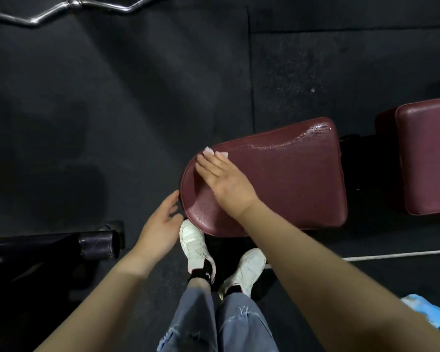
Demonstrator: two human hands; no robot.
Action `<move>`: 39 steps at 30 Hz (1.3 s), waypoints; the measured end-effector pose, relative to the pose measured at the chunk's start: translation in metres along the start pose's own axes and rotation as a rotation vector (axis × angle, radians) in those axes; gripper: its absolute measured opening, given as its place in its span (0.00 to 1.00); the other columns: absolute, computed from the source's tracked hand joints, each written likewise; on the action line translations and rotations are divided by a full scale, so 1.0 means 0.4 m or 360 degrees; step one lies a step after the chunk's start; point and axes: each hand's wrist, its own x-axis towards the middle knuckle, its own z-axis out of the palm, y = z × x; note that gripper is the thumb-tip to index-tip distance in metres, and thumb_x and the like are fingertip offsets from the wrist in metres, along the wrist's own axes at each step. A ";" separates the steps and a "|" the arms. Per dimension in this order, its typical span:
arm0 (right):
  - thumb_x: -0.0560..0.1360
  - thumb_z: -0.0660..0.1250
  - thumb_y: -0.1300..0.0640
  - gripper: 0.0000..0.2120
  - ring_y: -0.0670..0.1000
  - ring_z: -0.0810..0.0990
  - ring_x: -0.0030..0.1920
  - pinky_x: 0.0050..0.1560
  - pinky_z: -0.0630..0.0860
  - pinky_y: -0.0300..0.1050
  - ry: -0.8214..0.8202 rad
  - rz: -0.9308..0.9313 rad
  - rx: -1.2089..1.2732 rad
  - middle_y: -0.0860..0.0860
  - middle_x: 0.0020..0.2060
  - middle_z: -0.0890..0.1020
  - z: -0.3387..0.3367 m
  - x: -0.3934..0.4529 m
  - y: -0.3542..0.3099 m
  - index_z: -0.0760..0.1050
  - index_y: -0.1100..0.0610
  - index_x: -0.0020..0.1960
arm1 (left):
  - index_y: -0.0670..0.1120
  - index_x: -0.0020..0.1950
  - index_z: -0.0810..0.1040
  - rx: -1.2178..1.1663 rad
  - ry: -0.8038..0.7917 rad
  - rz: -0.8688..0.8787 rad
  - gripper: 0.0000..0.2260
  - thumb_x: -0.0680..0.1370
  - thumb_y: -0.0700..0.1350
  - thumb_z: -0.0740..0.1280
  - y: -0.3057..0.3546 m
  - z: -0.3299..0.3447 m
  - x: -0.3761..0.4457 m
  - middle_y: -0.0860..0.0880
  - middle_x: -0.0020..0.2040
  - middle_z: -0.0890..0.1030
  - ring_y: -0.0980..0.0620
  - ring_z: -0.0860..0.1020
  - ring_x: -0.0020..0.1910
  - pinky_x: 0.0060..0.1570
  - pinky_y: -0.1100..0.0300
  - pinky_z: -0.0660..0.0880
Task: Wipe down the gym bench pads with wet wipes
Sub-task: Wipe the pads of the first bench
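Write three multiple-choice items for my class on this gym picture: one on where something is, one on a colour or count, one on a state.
1. Where is the wet wipe?
A. Under the right hand on the near bench pad
B. On the floor
C. On the far bench pad

2. How many maroon pads show?
A. One
B. Two
C. Four

3. How does the left hand stand?
A. Gripping the curl bar
B. Holding a wipe
C. Open, holding nothing, by the near pad's rounded end

Answers:
1 A: white corners of the wipe stick out past the flat fingers pressing on the pad.
2 B: one under the hand, one at the right edge.
3 C: its fingers are loose, beside the pad's edge.
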 end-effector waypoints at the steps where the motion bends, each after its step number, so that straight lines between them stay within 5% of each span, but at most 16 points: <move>1: 0.78 0.55 0.68 0.21 0.59 0.64 0.74 0.75 0.50 0.49 -0.0099 -0.0143 0.0001 0.59 0.71 0.70 -0.020 0.004 0.017 0.71 0.64 0.70 | 0.68 0.68 0.65 -0.0002 0.0018 -0.0010 0.30 0.68 0.46 0.57 -0.002 0.000 0.001 0.71 0.59 0.73 0.59 0.72 0.67 0.63 0.65 0.65; 6: 0.72 0.58 0.67 0.18 0.62 0.79 0.60 0.65 0.69 0.56 -0.0009 -0.0203 0.0029 0.61 0.60 0.80 -0.119 -0.092 0.157 0.81 0.64 0.58 | 0.80 0.56 0.68 0.0005 0.0059 0.0018 0.28 0.68 0.47 0.58 0.009 0.017 -0.008 0.79 0.50 0.75 0.74 0.74 0.56 0.55 0.70 0.66; 10: 0.72 0.66 0.72 0.21 0.61 0.80 0.57 0.53 0.78 0.48 0.0046 0.0227 0.0179 0.59 0.63 0.78 -0.127 -0.145 0.141 0.76 0.63 0.65 | 0.66 0.71 0.66 -0.0006 0.0096 0.0072 0.30 0.73 0.41 0.59 0.003 0.041 -0.018 0.81 0.50 0.74 0.73 0.76 0.54 0.51 0.71 0.67; 12: 0.69 0.67 0.74 0.18 0.61 0.82 0.51 0.48 0.76 0.39 0.0173 0.0358 0.0194 0.61 0.56 0.80 -0.120 -0.132 0.134 0.78 0.67 0.58 | 0.64 0.72 0.66 0.0022 0.0094 0.0075 0.30 0.72 0.43 0.59 0.003 0.043 -0.018 0.81 0.50 0.74 0.72 0.77 0.54 0.52 0.70 0.67; 17: 0.73 0.65 0.70 0.06 0.61 0.78 0.48 0.43 0.71 0.45 0.0208 0.0802 0.0420 0.60 0.56 0.75 -0.105 -0.105 0.124 0.79 0.67 0.48 | 0.65 0.72 0.67 0.0048 0.0082 0.0019 0.32 0.68 0.48 0.58 -0.005 0.027 -0.002 0.77 0.49 0.76 0.70 0.76 0.58 0.62 0.62 0.69; 20: 0.73 0.62 0.70 0.10 0.62 0.77 0.45 0.39 0.67 0.46 0.0234 0.0907 0.0412 0.58 0.52 0.75 -0.097 -0.089 0.094 0.77 0.62 0.52 | 0.64 0.73 0.65 0.0050 0.0053 0.0009 0.32 0.68 0.48 0.58 -0.009 0.024 0.003 0.73 0.54 0.74 0.67 0.75 0.61 0.65 0.60 0.68; 24: 0.73 0.61 0.68 0.15 0.62 0.77 0.44 0.39 0.65 0.45 0.0265 0.0965 0.0511 0.58 0.51 0.76 -0.081 -0.068 0.042 0.77 0.58 0.57 | 0.62 0.74 0.65 0.0002 0.0051 0.0036 0.33 0.69 0.48 0.59 -0.013 0.025 0.003 0.78 0.54 0.73 0.74 0.74 0.57 0.57 0.68 0.67; 29: 0.76 0.67 0.57 0.14 0.61 0.79 0.47 0.48 0.74 0.49 0.0219 0.0878 0.0587 0.58 0.54 0.75 -0.057 -0.035 -0.036 0.78 0.60 0.60 | 0.60 0.76 0.64 0.0004 0.0069 0.0062 0.32 0.71 0.46 0.59 -0.024 0.025 0.002 0.69 0.61 0.73 0.64 0.74 0.62 0.57 0.68 0.65; 33: 0.79 0.60 0.59 0.12 0.62 0.76 0.53 0.51 0.72 0.51 -0.0046 0.0484 0.0520 0.58 0.55 0.75 -0.023 0.020 -0.121 0.76 0.58 0.61 | 0.60 0.73 0.68 0.0009 0.0114 0.0101 0.29 0.75 0.38 0.60 -0.029 0.027 0.006 0.73 0.55 0.76 0.71 0.75 0.57 0.53 0.71 0.66; 39: 0.77 0.59 0.64 0.12 0.62 0.74 0.56 0.51 0.73 0.53 -0.0200 0.0339 0.0321 0.58 0.57 0.73 -0.038 0.027 -0.075 0.73 0.60 0.60 | 0.64 0.71 0.68 -0.0050 0.0111 0.0087 0.31 0.68 0.46 0.58 -0.035 0.030 0.007 0.76 0.54 0.75 0.73 0.75 0.55 0.53 0.73 0.66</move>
